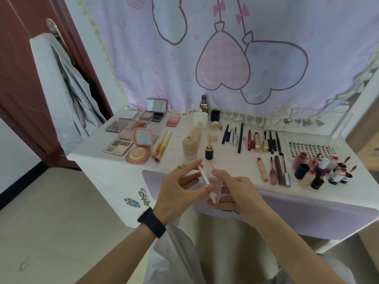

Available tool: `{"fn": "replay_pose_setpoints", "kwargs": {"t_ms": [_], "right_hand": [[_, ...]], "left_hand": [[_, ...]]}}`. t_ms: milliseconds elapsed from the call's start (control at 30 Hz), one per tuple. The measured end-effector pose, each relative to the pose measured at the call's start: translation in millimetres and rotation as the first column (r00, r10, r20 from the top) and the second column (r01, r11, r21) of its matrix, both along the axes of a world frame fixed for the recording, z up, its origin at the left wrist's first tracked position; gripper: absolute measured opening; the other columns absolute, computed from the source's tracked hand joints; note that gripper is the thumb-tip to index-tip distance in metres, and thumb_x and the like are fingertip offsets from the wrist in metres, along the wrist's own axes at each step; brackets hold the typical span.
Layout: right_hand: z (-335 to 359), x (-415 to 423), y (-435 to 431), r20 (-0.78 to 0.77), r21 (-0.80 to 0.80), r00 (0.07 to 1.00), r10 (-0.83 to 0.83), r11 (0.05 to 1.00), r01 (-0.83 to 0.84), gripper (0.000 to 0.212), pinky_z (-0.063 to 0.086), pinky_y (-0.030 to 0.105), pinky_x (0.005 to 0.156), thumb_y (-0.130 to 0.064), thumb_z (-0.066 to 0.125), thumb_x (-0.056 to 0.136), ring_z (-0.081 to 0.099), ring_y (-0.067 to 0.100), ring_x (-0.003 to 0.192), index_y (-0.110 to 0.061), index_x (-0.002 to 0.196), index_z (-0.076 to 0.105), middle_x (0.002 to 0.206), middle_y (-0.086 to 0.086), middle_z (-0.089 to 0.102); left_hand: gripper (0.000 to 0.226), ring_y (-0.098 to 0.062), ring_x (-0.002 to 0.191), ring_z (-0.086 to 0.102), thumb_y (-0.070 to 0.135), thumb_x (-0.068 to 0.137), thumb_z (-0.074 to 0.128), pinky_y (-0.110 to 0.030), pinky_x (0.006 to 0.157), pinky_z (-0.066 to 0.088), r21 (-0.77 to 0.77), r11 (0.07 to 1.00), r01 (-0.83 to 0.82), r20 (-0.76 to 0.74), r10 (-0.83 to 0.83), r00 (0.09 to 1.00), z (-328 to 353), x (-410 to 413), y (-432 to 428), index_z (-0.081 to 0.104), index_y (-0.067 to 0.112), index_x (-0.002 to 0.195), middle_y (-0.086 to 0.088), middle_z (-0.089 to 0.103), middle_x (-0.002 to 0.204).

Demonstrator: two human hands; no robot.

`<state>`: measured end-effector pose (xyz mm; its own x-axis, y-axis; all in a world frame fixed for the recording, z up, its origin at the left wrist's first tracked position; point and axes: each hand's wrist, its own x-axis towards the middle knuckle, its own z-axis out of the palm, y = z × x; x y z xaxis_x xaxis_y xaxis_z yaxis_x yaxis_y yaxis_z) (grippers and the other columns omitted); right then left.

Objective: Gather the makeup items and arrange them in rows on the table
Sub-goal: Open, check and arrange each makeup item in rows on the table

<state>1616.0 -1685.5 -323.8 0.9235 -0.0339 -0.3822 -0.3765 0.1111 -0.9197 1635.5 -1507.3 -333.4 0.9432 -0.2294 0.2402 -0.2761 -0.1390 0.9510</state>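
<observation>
Over the front edge of the white table [114,167], my left hand [176,191] pinches a thin white stick-like piece [204,175], and my right hand [235,191] grips a clear makeup tube [215,187]. The two pieces touch between my hands. Palettes and compacts [131,140] lie at the left, with yellow brushes [162,144] beside them. Foundation bottles [189,147] stand in the middle. Pencils and mascaras [252,139] lie in a row further right. Lip glosses [274,171] and small bottles [322,171] sit at the right.
A pink curtain [225,58] hangs behind the table. A sheet of lashes [309,149] lies at the back right. A grey garment [67,89] hangs on the red door at left. Hair clips [137,199] decorate the table's front panel.
</observation>
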Motion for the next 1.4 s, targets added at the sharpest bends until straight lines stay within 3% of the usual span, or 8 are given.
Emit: {"fn": "replay_pose_setpoints", "kwargs": {"t_ms": [267, 433, 533, 633, 1000, 1167, 1267, 1400], "right_hand": [[-1.7, 3.3, -4.5, -0.007, 0.123, 1.000, -0.001, 0.992, 0.002, 0.053, 0.064, 0.038, 0.072, -0.052, 0.072, 0.085, 0.077, 0.036, 0.087, -0.009, 0.116, 0.070, 0.098, 0.014, 0.078], [-6.4, 2.5, -1.3, -0.018, 0.109, 0.999, -0.029, 0.994, 0.031, 0.054, 0.061, 0.040, 0.079, -0.052, 0.072, 0.084, 0.077, 0.031, 0.088, -0.008, 0.117, 0.070, 0.098, 0.012, 0.079], [-4.7, 3.0, -1.5, -0.028, 0.152, 0.999, -0.041, 0.987, 0.045, 0.050, 0.062, 0.039, 0.078, -0.050, 0.070, 0.086, 0.077, 0.032, 0.090, -0.009, 0.115, 0.072, 0.100, 0.014, 0.078], [-2.0, 4.6, 3.2, -0.015, 0.159, 0.999, -0.038, 0.986, 0.040, 0.047, 0.063, 0.033, 0.068, -0.047, 0.070, 0.087, 0.077, 0.031, 0.089, -0.008, 0.115, 0.072, 0.099, 0.014, 0.078], [-7.7, 0.2, 10.9, 0.003, 0.079, 1.000, 0.008, 0.997, -0.008, 0.045, 0.060, 0.027, 0.068, -0.055, 0.068, 0.086, 0.077, 0.020, 0.087, -0.015, 0.106, 0.077, 0.095, 0.006, 0.079], [-5.0, 0.8, 15.3, 0.045, 0.098, 0.998, 0.036, 0.994, -0.040, 0.057, 0.058, 0.023, 0.066, -0.059, 0.074, 0.070, 0.077, 0.021, 0.088, -0.015, 0.105, 0.077, 0.097, 0.007, 0.079], [-5.2, 3.1, 20.3, 0.074, 0.081, 0.995, 0.073, 0.994, -0.079, 0.064, 0.059, 0.026, 0.073, -0.065, 0.073, 0.066, 0.077, 0.021, 0.092, -0.015, 0.106, 0.078, 0.099, 0.007, 0.079], [-6.3, 7.8, 30.4, 0.107, 0.063, 0.984, 0.141, 0.987, -0.148, 0.060, 0.058, 0.029, 0.080, -0.067, 0.068, 0.072, 0.076, 0.021, 0.094, -0.017, 0.103, 0.079, 0.101, 0.007, 0.079]], "left_hand": [[0.078, -0.011, 0.112, 0.067, 0.022, 0.070, 0.090, -0.022, 0.095, 0.052, 0.023, 1.000, 0.013, -0.009, -0.013, 1.000, 2.7, 2.8, 19.3, 0.055, 0.028, 0.139, 0.003, 0.069, 0.124], [0.084, 0.000, 0.110, 0.062, 0.027, 0.068, 0.091, -0.016, 0.098, 0.048, 0.346, 0.937, 0.057, 0.057, -0.081, 0.995, 4.6, 7.5, 37.8, 0.050, 0.028, 0.142, 0.012, 0.065, 0.119], [0.092, 0.001, 0.110, 0.056, 0.044, 0.068, 0.087, -0.019, 0.100, 0.047, 0.593, 0.798, 0.111, 0.048, -0.173, 0.984, 7.2, 14.2, 43.9, 0.045, 0.027, 0.147, 0.014, 0.057, 0.118], [0.097, 0.002, 0.105, 0.048, 0.052, 0.069, 0.083, -0.007, 0.093, 0.042, 0.703, 0.701, 0.121, 0.049, -0.218, 0.975, 6.1, 19.2, 42.6, 0.038, 0.026, 0.152, 0.015, 0.049, 0.123], [0.085, -0.003, 0.101, 0.050, 0.058, 0.068, 0.077, -0.016, 0.088, 0.046, 0.733, 0.673, 0.098, 0.061, -0.209, 0.976, 1.7, 22.7, 25.8, 0.046, 0.033, 0.143, 0.017, 0.044, 0.109], [0.087, -0.002, 0.097, 0.050, 0.060, 0.063, 0.074, -0.017, 0.082, 0.048, 0.753, 0.657, 0.039, 0.104, -0.177, 0.979, 1.5, 23.9, 27.6, 0.045, 0.036, 0.141, 0.023, 0.043, 0.104], [0.085, 0.001, 0.095, 0.051, 0.059, 0.063, 0.076, -0.012, 0.081, 0.046, 0.741, 0.671, -0.004, 0.133, -0.140, 0.981, 0.9, 22.4, 33.6, 0.047, 0.036, 0.140, 0.026, 0.043, 0.100], [0.085, 0.000, 0.097, 0.051, 0.059, 0.063, 0.076, -0.021, 0.087, 0.051, 0.741, 0.671, -0.039, 0.140, -0.097, 0.985, 1.1, 19.0, 46.8, 0.048, 0.034, 0.140, 0.023, 0.044, 0.105]]}}
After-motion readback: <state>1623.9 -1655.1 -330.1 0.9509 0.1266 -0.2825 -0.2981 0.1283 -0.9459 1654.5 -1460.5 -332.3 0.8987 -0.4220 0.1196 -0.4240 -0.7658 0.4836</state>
